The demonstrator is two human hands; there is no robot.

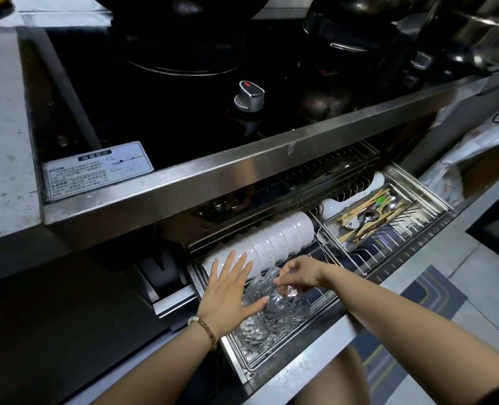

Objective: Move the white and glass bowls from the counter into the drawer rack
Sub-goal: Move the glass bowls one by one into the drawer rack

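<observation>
Glass was the matter in hand: clear cut-glass bowls (274, 305) stood on edge in the front row of the pulled-out stainless wire drawer rack (388, 258), leaning against one another. They looked stiff, smooth and brittle, likely to chip if knocked together and slippery under a bare palm; the rim seemed the safest place to hold, thumb inside and fingers outside, easing each one between the wires. The right hand (299, 274) was pinched on the upper rim of the rearmost glass bowl, fingers curled over it. The left hand (228, 290) was spread flat with fingers apart, gripping nothing, its thumb touching the glass and its fingertips reaching over the row of speckled white ceramic bowls (271, 241) just behind. Those sat nested on their sides, heavier by the look and less slick. Further right, a mesh steel cutlery tray (368, 217) held wooden chopsticks and spoons. Above ran the black glass hob (184, 112) with 1 silver knob (248, 96).
</observation>
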